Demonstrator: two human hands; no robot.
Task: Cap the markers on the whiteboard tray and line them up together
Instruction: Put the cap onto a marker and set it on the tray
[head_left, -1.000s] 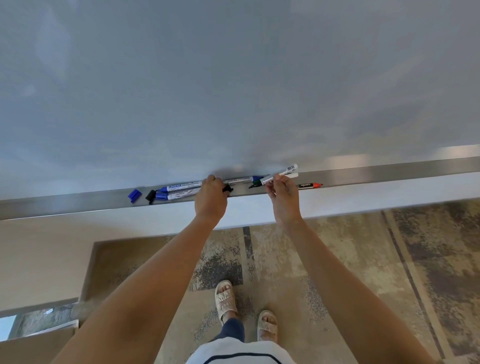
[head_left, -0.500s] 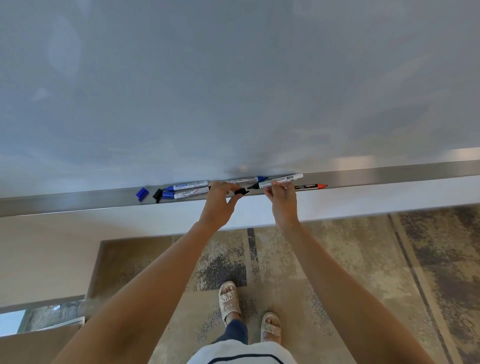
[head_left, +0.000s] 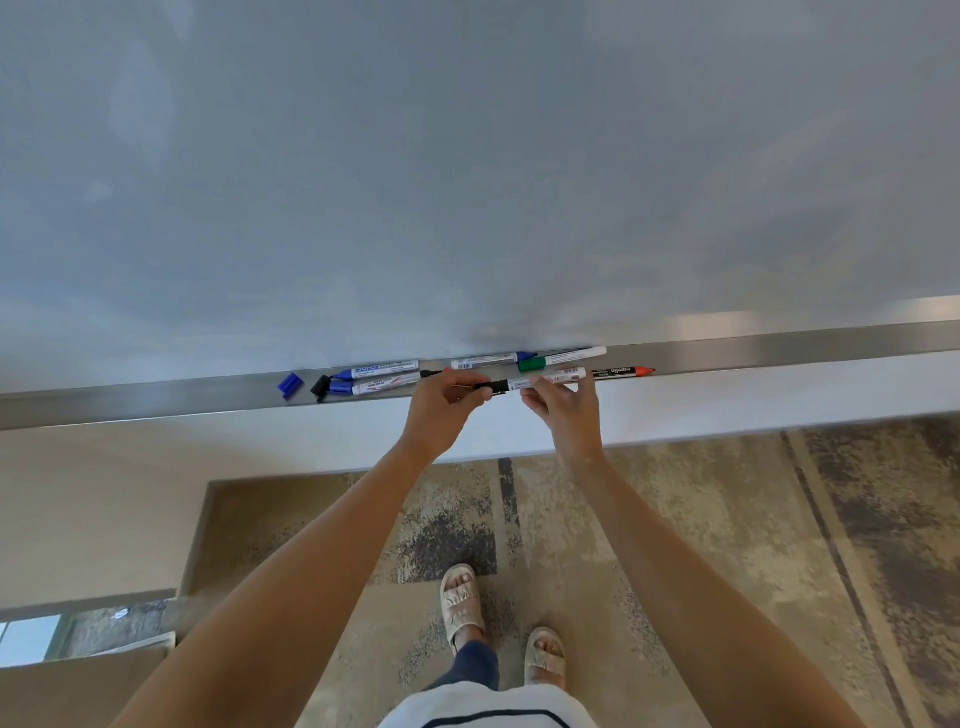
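Two hands at tray (head_left: 156, 402) edge, my left hand (head_left: 444, 402) pinching black cap (head_left: 496, 386), my right hand (head_left: 563, 402) gripping white marker (head_left: 545, 378) at three o'clock of cap, other markers (head_left: 384, 370) lying at twelve o'clock.

I see soft, even daylight and a bright glare streak on the metal tray (head_left: 727, 340) toward the right. My wide lens bends the edges, and detail is slightly soft throughout.

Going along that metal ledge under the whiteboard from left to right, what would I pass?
Loose blue cap → loose black cap → two blue-ended markers lying side by side → left hand → right hand, both on a black marker → red-tipped marker.
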